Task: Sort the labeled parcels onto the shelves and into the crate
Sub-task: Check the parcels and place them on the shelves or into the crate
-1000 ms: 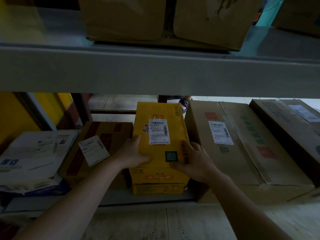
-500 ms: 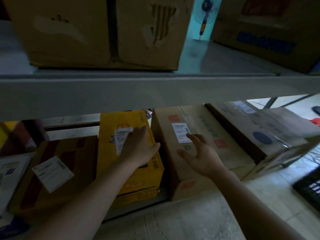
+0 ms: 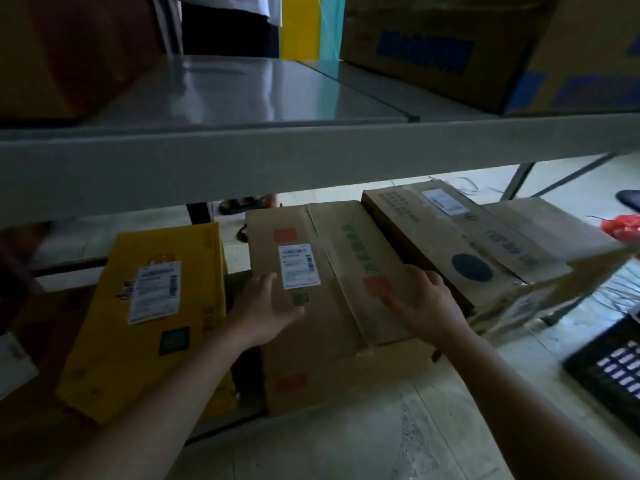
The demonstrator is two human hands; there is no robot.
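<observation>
Judging progress: yellow parcel shelved; my left hand and right hand, both released, rest on the brown parcel, unsorted.

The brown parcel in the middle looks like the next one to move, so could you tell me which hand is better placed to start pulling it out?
Probably the left hand: it lies on the brown parcel at its left edge. The right hand rests further right on top.
</observation>
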